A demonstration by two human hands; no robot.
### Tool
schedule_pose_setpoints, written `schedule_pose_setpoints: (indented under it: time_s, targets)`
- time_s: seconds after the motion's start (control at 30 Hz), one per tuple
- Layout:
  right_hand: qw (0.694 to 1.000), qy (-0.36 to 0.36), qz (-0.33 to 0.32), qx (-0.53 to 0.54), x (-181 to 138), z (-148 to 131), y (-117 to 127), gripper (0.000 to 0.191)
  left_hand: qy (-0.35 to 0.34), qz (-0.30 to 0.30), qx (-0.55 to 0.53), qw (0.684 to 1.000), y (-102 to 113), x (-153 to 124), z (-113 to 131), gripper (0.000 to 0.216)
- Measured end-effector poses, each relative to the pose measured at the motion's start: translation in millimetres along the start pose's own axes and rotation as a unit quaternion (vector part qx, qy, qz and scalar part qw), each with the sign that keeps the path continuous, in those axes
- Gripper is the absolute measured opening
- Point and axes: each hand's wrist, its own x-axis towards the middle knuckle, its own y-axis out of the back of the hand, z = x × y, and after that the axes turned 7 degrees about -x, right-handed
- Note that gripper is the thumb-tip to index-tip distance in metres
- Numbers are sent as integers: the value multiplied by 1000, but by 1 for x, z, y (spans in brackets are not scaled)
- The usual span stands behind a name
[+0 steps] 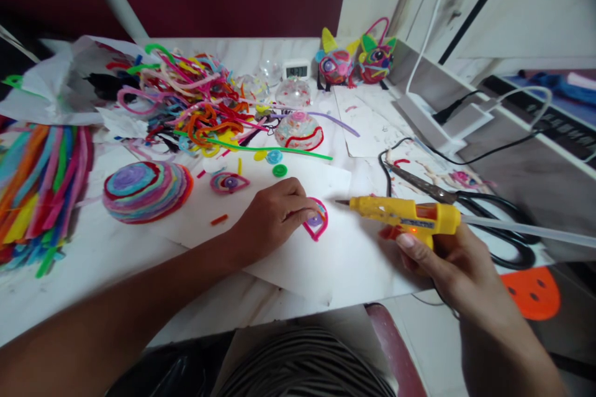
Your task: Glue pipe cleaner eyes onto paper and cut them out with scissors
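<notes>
My left hand (279, 214) pinches a pink-edged pipe-cleaner eye piece (317, 223) with a purple middle, low over white paper (298, 273); the fingers cover part of it. In my right hand (451, 267) is a yellow hot glue gun (395, 211), its nozzle pointing left toward the eye piece but apart from it. A clear glue stick (516, 228) sticks out of the gun's back, and a small orange light glows on its side. Left of my left hand, a second pipe-cleaner eye (230, 182) lies on the paper.
A striped pipe-cleaner dome (146, 192) sits at left beside bundled pipe cleaners (46, 186). A tangled pile (186, 99) fills the back left. Large black scissors (465, 198) lie under the glue stick. A power strip (433, 124) with cables stands right; two decorated figures (338, 65) stand behind.
</notes>
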Motion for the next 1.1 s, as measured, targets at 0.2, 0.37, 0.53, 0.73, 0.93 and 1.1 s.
schedule_pose_setpoints:
  time_s: [0.2, 0.37, 0.53, 0.73, 0.93, 1.1]
  targets:
    - [1000, 2, -5, -13, 1, -1, 0, 31, -33, 44, 42, 998, 9, 1, 2, 17]
    - [1000, -17, -17, 18, 4, -6, -2, 32, -43, 80, 87, 992, 18, 0, 4, 14]
    - [995, -10, -69, 66, 9, -12, -1, 35, -23, 105, 94, 990, 23, 1, 5, 14]
    - [992, 10, -95, 83, 12, -23, -2, 31, -5, 138, 92, 986, 33, 2, 11, 15]
    - [991, 5, -81, 106, 21, -32, -3, 36, 9, 226, 128, 966, 61, 7, 19, 17]
    - [995, 12, -56, 83, 38, -35, 0, 41, 43, 324, 80, 942, 83, 6, 19, 12]
